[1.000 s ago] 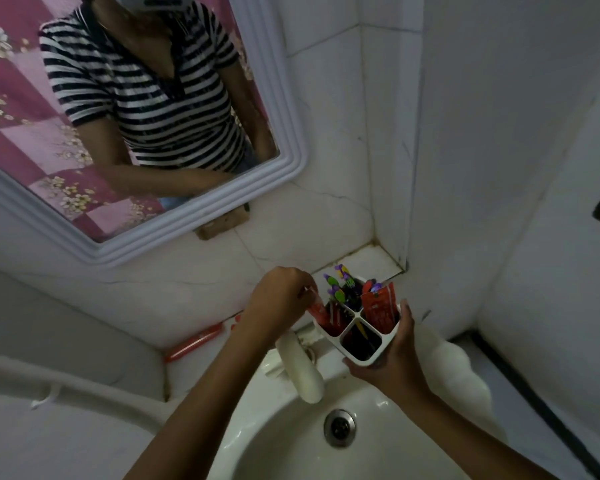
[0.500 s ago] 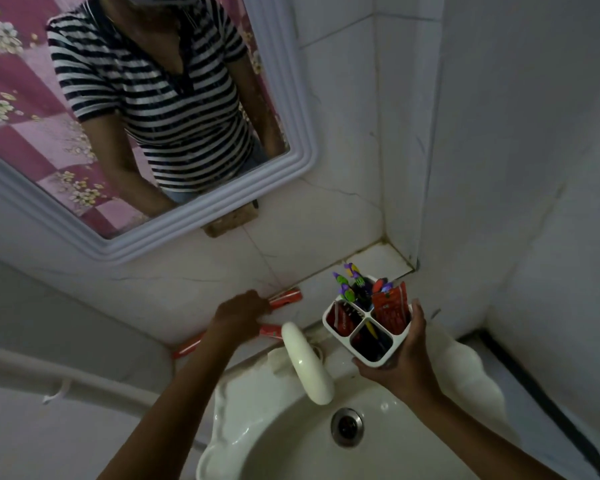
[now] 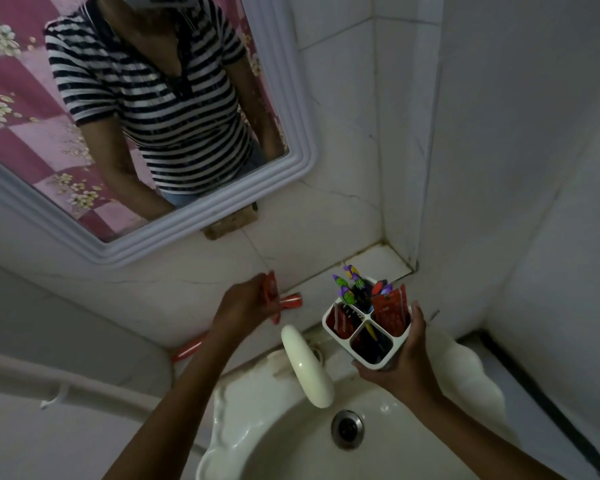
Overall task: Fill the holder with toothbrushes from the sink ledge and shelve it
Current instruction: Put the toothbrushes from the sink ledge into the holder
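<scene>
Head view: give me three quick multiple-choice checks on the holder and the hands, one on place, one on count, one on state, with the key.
1. Where is the white holder?
A. Standing on the tiled corner ledge
B. Held by the right hand over the sink rim
C. Lying in the basin

2. How many compartments does the holder have?
A. Two
B. Four
C. Six

3. What is the left hand doing?
A. Gripping a red item at the ledge
B. Turning the tap
C. Hanging empty over the drain

Key: 1 B, the right hand cups its base beside the tap and above the sink. 2 B, a cross divider splits the top into four. 3 A, its fingers close on a red item by the wall, left of the holder.
</scene>
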`<action>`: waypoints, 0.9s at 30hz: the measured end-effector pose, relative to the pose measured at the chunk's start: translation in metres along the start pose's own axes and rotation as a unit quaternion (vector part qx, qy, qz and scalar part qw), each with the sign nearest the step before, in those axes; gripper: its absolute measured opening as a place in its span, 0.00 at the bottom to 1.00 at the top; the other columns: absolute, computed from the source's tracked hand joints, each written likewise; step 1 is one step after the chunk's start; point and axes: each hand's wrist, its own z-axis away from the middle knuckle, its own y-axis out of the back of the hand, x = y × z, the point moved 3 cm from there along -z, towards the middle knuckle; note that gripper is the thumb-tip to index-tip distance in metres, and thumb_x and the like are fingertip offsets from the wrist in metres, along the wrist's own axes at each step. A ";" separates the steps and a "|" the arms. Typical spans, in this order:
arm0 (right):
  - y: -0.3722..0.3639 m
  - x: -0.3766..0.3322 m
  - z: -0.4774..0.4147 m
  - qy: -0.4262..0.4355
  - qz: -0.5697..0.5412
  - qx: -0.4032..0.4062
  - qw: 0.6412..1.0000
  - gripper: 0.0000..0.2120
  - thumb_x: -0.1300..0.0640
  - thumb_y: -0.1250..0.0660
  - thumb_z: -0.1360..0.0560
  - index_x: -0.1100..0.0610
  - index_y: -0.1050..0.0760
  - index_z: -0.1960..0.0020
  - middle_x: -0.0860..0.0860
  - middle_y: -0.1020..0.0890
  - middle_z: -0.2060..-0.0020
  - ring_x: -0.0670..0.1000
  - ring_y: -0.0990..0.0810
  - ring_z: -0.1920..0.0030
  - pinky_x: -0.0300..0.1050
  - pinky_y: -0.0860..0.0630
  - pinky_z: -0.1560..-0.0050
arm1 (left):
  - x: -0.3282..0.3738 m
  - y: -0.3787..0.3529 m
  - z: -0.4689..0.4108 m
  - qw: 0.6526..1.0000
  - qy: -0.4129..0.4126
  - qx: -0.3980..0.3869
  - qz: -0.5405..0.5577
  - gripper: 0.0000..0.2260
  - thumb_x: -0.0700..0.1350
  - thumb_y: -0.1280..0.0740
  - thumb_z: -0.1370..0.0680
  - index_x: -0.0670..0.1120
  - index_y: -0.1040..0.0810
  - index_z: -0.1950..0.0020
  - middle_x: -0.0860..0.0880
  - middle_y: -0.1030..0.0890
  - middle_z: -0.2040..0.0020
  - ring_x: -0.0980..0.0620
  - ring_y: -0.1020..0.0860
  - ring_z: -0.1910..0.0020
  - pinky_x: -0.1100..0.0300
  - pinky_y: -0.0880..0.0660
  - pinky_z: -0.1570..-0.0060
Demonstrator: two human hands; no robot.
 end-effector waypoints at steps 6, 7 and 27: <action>0.001 -0.006 0.001 0.003 -0.003 0.005 1.000 0.68 0.40 0.17 0.48 0.39 0.58 0.22 0.59 0.35 0.26 0.57 0.27 0.28 0.53 0.23 0.33 | 0.068 0.022 0.005 0.987 -0.063 -0.006 0.147 0.09 0.41 0.25 0.31 0.49 0.24 0.57 0.54 0.20 0.65 0.64 0.23 0.69 0.73 0.28 0.67; 0.002 -0.008 0.001 0.005 -0.002 0.005 1.000 0.67 0.40 0.17 0.48 0.39 0.58 0.22 0.59 0.35 0.25 0.57 0.27 0.28 0.54 0.23 0.33 | 0.074 0.020 0.004 0.986 -0.068 -0.011 0.154 0.09 0.40 0.26 0.30 0.49 0.24 0.57 0.54 0.20 0.65 0.65 0.23 0.70 0.74 0.29 0.68; 0.003 -0.009 0.000 0.030 -0.012 -0.001 0.999 0.68 0.40 0.16 0.47 0.33 0.60 0.22 0.57 0.36 0.25 0.54 0.28 0.27 0.49 0.22 0.33 | 0.079 -0.005 -0.013 0.983 -0.043 -0.133 0.120 0.02 0.41 0.25 0.30 0.45 0.15 0.58 0.52 0.16 0.65 0.59 0.19 0.69 0.69 0.23 0.66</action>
